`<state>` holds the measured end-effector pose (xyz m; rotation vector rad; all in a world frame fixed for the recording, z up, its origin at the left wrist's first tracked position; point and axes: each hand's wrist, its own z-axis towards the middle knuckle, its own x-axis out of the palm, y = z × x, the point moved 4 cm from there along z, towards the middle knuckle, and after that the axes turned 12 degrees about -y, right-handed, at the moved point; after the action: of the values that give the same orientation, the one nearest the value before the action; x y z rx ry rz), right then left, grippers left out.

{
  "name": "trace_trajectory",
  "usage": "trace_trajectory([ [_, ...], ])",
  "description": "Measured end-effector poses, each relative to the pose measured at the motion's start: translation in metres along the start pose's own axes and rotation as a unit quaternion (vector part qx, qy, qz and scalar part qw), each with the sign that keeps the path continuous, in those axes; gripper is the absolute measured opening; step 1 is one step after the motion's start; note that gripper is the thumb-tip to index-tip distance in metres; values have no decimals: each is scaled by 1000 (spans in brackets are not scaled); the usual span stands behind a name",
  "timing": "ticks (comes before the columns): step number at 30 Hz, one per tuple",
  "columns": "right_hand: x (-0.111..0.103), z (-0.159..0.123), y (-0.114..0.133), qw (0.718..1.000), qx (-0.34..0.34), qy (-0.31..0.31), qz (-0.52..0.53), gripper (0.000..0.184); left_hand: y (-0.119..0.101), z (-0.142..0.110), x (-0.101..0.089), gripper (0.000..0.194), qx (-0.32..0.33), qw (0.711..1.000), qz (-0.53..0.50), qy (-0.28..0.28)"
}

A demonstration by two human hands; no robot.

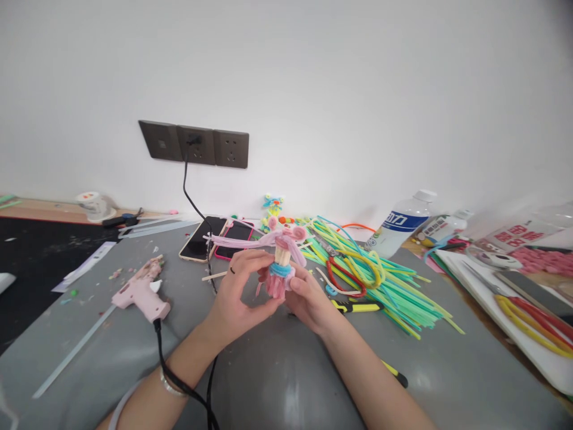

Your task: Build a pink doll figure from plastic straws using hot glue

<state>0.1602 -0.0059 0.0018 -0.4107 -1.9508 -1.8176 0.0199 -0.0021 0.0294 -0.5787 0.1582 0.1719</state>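
Between my two hands, above the grey mat, a small pipe-cleaner doll (pixel 282 263) stands upright. It has long pink strands at the top, a cream middle, a blue band and a pink skirt. My left hand (pixel 244 292) closes on its left side, thumb near the skirt's lower edge and fingers by the blue band. On the other side my right hand (pixel 307 295) grips the skirt, its thumb near the lilac bit. Some fingertips of both hands are hidden behind the doll.
A pink glue gun (pixel 142 292) lies left, its black cord passing my left forearm. Behind are two phones (pixel 203 239). Green and yellow pipe cleaners (pixel 403 292) spread to the right, with scissors (pixel 344 269), a yellow cutter (pixel 358 306) and a bottle (pixel 400 224) near the wall.
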Motion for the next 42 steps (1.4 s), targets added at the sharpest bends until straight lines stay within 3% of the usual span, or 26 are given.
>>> trace_trajectory([
  [13, 1, -1, 1, 1000, -1, -12, -14, 48, 0, 0, -3, 56, -1, 998, 63, -15],
  [16, -4, 2, 0, 999, -34, -39, -16, 46, 1, 0, -5, 65, -4, 999, 46, -17],
  [19, -10, 5, 3, 989, -105, -82, -69, 40, 4, -2, -5, 50, -55, 998, 12, -12],
  [22, -11, 4, 11, 956, -213, -104, -175, 29, 12, -4, -4, 30, -150, 988, -30, -20],
  [24, -8, 1, 17, 914, -296, -108, -256, 25, 17, -5, -3, 25, -189, 979, -62, -34],
  [27, -2, -4, 22, 843, -381, -109, -363, 33, 20, -5, -1, 24, -191, 977, -81, -43],
  [31, 0, -7, 24, 787, -414, -127, -439, 40, 21, -4, 2, 24, -195, 978, -67, -28],
  [36, 2, -10, 26, 761, -432, -130, -466, 39, 21, -4, 3, 22, -206, 976, -62, -23],
  [42, 4, -11, 25, 773, -429, -132, -448, 37, 23, -7, 3, 25, -258, 962, -84, -39],
])
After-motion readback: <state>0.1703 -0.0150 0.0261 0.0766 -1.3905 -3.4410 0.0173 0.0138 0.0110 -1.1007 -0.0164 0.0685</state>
